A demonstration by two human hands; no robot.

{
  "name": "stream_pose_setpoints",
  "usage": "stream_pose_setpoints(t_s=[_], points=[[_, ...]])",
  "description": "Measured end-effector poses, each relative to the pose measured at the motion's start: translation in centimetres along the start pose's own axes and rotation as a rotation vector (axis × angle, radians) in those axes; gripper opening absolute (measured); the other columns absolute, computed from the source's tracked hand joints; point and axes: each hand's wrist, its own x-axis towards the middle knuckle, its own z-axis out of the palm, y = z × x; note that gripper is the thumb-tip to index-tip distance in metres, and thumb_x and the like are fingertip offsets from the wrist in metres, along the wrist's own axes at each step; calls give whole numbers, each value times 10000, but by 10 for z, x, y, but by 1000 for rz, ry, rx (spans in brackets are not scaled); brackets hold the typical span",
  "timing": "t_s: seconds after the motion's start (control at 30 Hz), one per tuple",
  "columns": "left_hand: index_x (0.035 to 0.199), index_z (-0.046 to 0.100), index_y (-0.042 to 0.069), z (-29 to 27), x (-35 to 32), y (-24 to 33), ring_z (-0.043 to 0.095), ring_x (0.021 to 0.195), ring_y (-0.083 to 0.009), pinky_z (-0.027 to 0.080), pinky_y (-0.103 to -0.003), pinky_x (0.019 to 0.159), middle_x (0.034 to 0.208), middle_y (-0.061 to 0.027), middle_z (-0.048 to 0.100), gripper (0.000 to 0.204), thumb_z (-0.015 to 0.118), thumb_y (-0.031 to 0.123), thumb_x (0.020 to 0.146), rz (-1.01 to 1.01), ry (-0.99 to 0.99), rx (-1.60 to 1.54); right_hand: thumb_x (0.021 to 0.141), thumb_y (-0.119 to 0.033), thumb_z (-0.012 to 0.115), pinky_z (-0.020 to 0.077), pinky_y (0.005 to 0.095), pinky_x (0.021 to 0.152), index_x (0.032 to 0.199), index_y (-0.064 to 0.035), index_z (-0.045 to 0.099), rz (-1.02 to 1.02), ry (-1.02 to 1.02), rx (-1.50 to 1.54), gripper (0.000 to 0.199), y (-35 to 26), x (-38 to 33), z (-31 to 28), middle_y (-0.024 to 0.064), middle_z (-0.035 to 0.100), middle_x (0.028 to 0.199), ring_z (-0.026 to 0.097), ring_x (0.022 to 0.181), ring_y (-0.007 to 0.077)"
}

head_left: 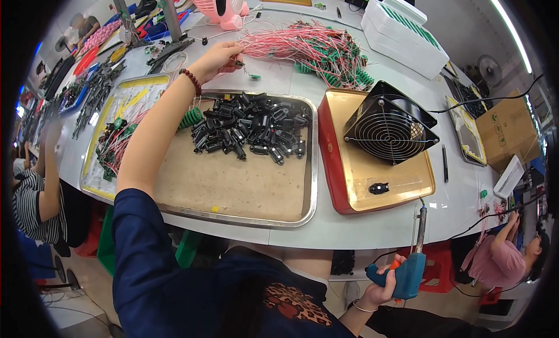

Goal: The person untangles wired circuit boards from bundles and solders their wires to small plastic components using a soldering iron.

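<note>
My left hand (pixel 223 57), with a beaded bracelet at the wrist, reaches to the near end of a bundle of thin red and white wires (pixel 279 45) with green circuit boards and coils (pixel 335 73). Its fingers are closed on thin wires; a small green piece (pixel 254 77) lies just below them. In my right hand (pixel 381 287) is a blue soldering gun (pixel 409 275), its tip pointing up near the table's front edge. One small black housing (pixel 378 188) sits on a gold-coloured tin lid (pixel 387 204). Many similar black housings (pixel 250 125) are heaped in a metal tray (pixel 233 217) under my left arm.
A black fan (pixel 391 131) with a round grille stands on the tin. Further left is a yellow-edged tray (pixel 87 163) with wired parts. A pink fan (pixel 221 6) and a white foam box (pixel 402 35) stand at the back. A black pen (pixel 445 163) lies right of the tin.
</note>
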Motion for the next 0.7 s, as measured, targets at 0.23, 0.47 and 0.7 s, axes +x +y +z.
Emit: stream_pose_setpoints(t_s=[0.23,0.47,0.7], points=[[991,549,80,2,-24,-5,570,607,-134,469,-287,589,823,-45,588,240,614,281,876,240,157,550,736,-123,529,416,233,598,1130,74,494,-8,-35,8,442,3,-1,-5,162,559,1088,487,604,110],[917,626,56,7,-66,1,614,720,-286,488,-359,684,893,-114,638,274,662,295,790,596,218,1361,700,-99,507,418,244,593,1073,92,508,9,13,-1,419,3,1,-5,182,557,1073,481,587,133],[905,681,72,5,-70,-5,647,824,-253,494,-357,735,874,-126,678,298,593,346,827,231,21,1187,701,-88,508,417,235,596,1093,96,505,29,24,18,433,2,-1,-1,180,561,1076,484,599,137]])
